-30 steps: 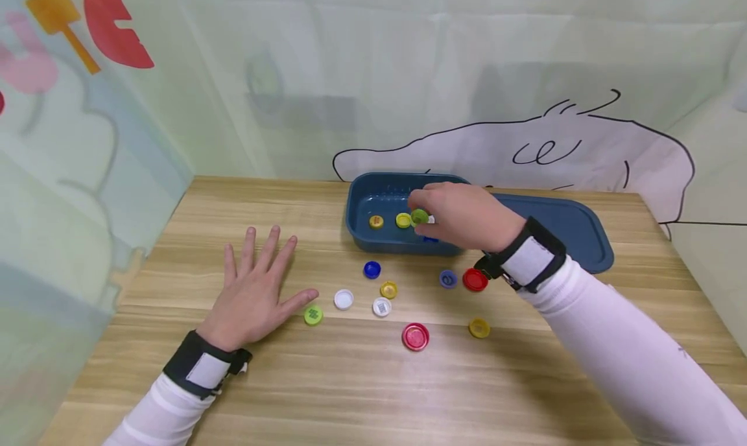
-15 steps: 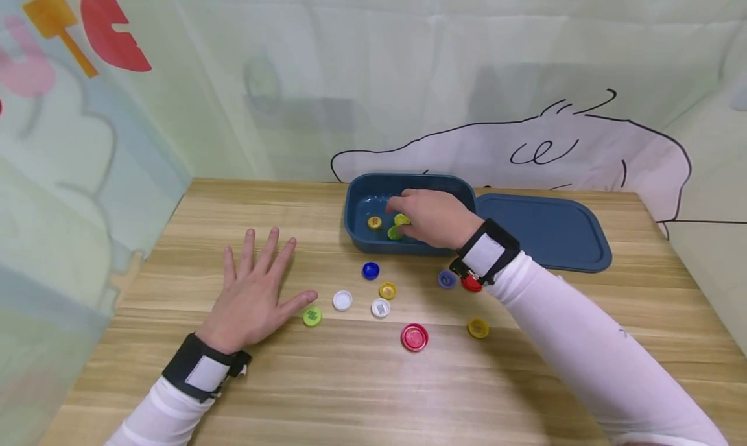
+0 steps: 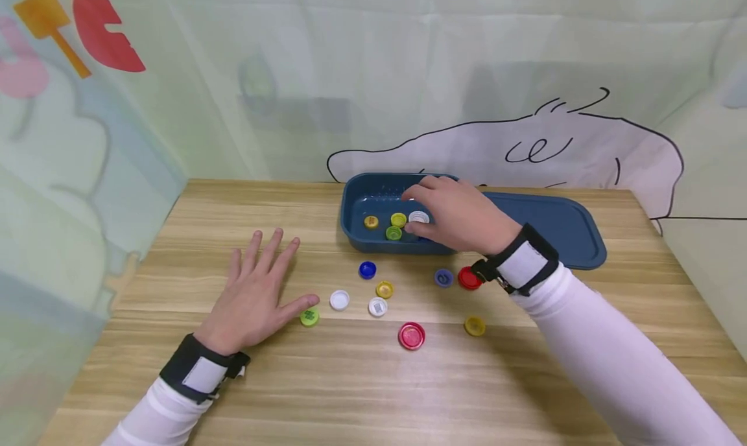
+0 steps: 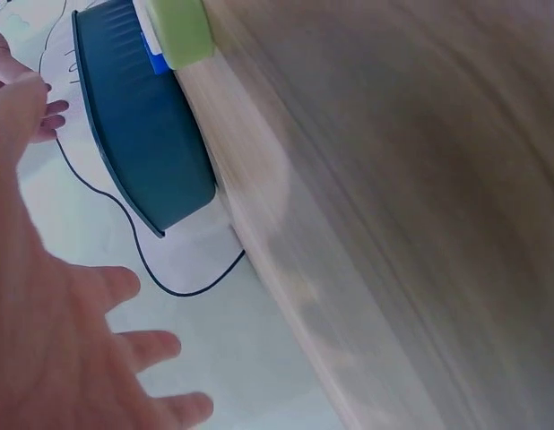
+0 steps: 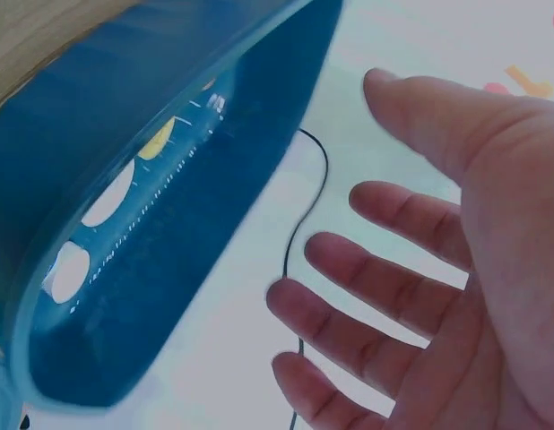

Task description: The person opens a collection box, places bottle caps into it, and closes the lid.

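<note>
Your right hand (image 3: 461, 214) has just let go of the green cap (image 3: 393, 233), which now lies towards 7 o'clock in the box (image 3: 379, 246); that seems one more placed. The hand hangs empty, fingers loose, over the box's 3 o'clock end. Your left hand (image 3: 248, 306), at 9 o'clock, spreads its fingers, thumb by a lime cap (image 3: 310, 318), contact unclear.

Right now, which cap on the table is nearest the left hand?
The light green cap by the thumb of the left hand. It is the only green one outside the blue box; all others lie farther right in the head view.
</note>
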Action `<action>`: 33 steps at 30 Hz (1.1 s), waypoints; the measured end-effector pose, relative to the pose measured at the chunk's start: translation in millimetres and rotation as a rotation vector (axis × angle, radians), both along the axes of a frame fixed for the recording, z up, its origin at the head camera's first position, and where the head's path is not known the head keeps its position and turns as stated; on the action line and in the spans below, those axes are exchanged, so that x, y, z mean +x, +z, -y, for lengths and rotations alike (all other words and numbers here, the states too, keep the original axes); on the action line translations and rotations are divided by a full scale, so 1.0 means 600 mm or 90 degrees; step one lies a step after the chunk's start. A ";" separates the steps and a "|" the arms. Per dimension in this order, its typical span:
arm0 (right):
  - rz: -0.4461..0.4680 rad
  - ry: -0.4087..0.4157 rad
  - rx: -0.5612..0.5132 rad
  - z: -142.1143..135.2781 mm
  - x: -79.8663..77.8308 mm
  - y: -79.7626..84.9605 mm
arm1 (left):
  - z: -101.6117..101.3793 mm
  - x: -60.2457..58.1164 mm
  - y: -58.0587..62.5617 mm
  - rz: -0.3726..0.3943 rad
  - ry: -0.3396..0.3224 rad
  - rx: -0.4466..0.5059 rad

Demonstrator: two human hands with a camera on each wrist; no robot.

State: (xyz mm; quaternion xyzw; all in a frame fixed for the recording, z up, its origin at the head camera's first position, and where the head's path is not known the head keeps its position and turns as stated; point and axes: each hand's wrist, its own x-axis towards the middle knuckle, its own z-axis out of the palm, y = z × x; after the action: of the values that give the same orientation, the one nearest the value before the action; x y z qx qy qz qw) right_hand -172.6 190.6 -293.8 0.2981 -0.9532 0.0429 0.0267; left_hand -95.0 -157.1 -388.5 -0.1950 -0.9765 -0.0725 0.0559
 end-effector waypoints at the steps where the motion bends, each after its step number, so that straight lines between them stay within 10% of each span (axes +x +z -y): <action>1: 0.000 -0.007 -0.005 -0.007 0.006 0.001 | -0.001 -0.001 0.000 0.000 -0.004 0.006; 14: -0.037 -0.054 0.001 -0.103 0.085 -0.043 | -0.014 0.010 0.013 0.009 -0.066 0.065; 33: -0.020 -0.142 0.031 -0.205 0.154 -0.126 | -0.023 0.026 0.004 0.167 -0.086 0.081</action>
State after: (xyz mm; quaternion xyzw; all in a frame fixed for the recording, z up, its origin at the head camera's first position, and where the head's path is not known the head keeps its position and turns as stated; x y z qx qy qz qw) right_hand -80.3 313.3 -369.7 0.1915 -0.9806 0.0120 0.0391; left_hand -79.4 -143.5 -386.1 -0.2451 -0.9536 -0.1628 -0.0645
